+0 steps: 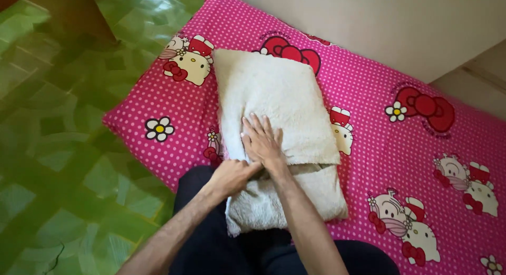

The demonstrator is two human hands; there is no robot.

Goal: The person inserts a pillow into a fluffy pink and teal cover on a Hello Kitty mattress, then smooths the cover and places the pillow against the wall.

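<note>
Right hand [262, 140] lying flat, palm down, fingers spread slightly and pointing away from the body, pressed on the top layer of a folded cream fleece blanket [279, 95]. Left hand [232, 176] just beside and below the right wrist, touching it, fingers curled inward against the blanket's left edge; whether pinching the cloth or only pushing at it, cannot tell from this angle.

Blanket directly under both hands, folded into a rough rectangle, fluffy and off-white. Upper fold ending in a loose edge just to the right of the right wrist, with a lower layer showing beneath it and reaching nearer the body than either hand. Far end of the blanket well beyond the right fingertips.

Beneath the blanket and spreading out on all sides of the hands, a pink polka-dot bedsheet [369, 90] printed with white cartoon cats, red bows and small daisies. Sheet covering a low mattress whose near left corner lies to the left of the left hand.

Below the hands, both bare forearms running back toward the camera over dark trousers [211, 243], knees close against the mattress edge. Far to the left of the left hand, a green patterned floor [52, 148]. Beyond the blanket, past the right fingertips, a plain pale wall [395, 27].
</note>
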